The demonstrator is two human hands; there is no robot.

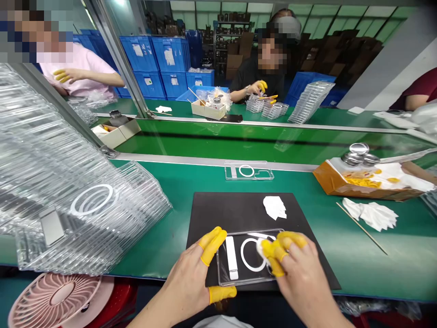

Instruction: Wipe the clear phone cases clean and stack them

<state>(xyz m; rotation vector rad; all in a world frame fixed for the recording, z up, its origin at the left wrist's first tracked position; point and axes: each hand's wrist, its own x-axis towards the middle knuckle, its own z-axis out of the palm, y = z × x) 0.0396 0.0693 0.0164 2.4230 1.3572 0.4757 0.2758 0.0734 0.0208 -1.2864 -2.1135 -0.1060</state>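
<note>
A clear phone case [253,255] with a white ring and a white strip lies over the black mat [225,209] near its front edge. My left hand [191,269], with yellow finger cots, grips the case's left side, thumb at the near edge and fingers at the far corner. My right hand [303,262], also in yellow finger cots, pinches a small white wipe [260,249] against the case's right part, beside the ring. That hand hides the case's right end. Another white wipe [275,207] lies crumpled on the mat.
Tall stacks of clear cases [136,214] lean on the left. A single clear case [249,171] lies beyond the mat. On the right are a cardboard tray [327,182], a wooden stick [362,228] and white wipes [372,213]. Co-workers sit beyond the green divider [191,141].
</note>
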